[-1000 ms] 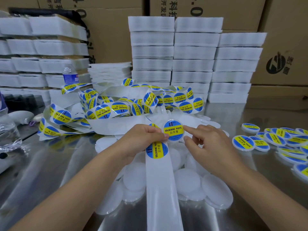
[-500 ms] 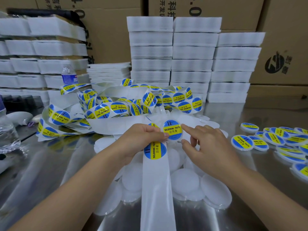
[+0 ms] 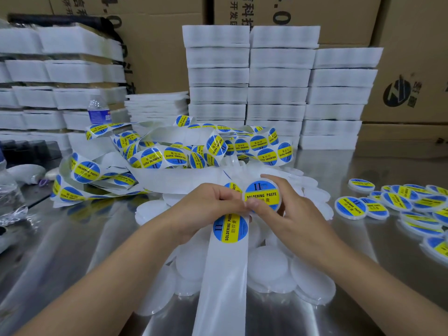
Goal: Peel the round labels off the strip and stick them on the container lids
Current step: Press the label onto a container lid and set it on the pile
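Note:
A white backing strip runs from the table's front edge up under my hands, with a blue-and-yellow round label on it just below my fingers. My left hand pinches the strip near that label. My right hand wraps around a white lid bearing a "SOLDERING PASTE" label, thumb pressing its lower edge. Bare white lids lie heaped under and in front of my hands. Lids with labels on them lie spread at the right.
A tangle of label strip piles up behind my hands. Stacks of white trays and cardboard boxes stand at the back. A water bottle is back left, clear plastic wrap at the far left on the steel table.
My right hand has closed around the labelled lid, thumb now on its lower edge where a finger only pointed before. The lid sits slightly right and tilted more toward me.

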Motion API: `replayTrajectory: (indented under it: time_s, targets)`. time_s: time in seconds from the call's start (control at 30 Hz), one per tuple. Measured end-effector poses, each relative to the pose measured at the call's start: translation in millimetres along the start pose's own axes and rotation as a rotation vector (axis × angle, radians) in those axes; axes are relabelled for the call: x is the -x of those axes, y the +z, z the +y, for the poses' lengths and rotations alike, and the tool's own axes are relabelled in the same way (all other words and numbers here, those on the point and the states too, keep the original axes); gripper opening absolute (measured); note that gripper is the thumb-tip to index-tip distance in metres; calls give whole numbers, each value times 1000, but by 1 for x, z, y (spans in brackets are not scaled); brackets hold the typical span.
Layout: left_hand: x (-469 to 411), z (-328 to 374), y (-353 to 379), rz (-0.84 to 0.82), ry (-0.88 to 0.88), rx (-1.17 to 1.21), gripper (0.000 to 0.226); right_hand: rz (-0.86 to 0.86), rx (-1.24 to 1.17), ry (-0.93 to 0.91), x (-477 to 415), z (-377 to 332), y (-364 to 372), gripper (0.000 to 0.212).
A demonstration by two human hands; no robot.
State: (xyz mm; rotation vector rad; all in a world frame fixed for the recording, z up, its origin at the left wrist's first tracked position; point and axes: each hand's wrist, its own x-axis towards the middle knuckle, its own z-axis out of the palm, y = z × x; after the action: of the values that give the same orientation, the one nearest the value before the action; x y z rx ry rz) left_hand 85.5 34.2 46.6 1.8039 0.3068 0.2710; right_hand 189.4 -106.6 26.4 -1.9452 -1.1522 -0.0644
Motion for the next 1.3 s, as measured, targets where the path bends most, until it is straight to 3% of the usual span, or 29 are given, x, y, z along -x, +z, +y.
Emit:
replayTrajectory:
  time_s: [0.27, 0.67, 1.0, 1.3]
  targets:
    - [4, 0, 2, -80, 53, -38, 17, 17, -138, 55, -1, 0, 2, 68]
    - [7, 2, 2, -163, 34, -25, 15, 29, -112, 33, 0, 1, 3, 60]
    - [10, 3, 5, -150, 69, -111, 13, 98, -29, -1, -4, 4, 3, 74]
    - [9, 2, 6, -140, 57, -117, 8, 108, -47, -2, -4, -1, -2, 72]
